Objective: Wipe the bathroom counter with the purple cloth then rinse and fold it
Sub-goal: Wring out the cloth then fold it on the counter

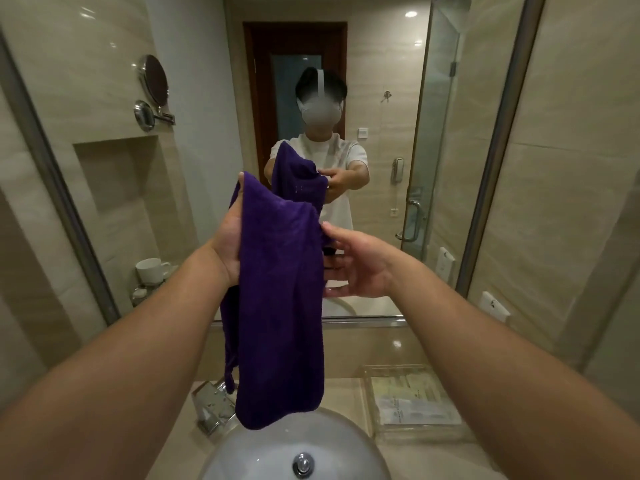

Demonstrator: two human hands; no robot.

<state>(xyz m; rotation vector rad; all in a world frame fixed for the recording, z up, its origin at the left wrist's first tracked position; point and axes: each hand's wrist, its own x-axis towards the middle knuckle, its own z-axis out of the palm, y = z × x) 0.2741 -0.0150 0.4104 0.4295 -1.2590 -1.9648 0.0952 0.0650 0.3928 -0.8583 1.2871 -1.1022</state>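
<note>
The purple cloth (280,306) hangs lengthwise in front of the mirror, its lower end dangling just above the white sink basin (249,455). My left hand (228,237) grips its upper left edge, fingers hidden behind the fabric. At the cloth's upper right edge my right hand (356,261) pinches the fabric with thumb and fingertips. The beige bathroom counter (346,393) lies below.
A chrome faucet (211,407) stands left of the basin, partly behind the cloth. A clear tray (412,400) of packets sits on the counter at right. A white cup (150,270) stands at the back left. The mirror (381,168) shows a person holding the cloth.
</note>
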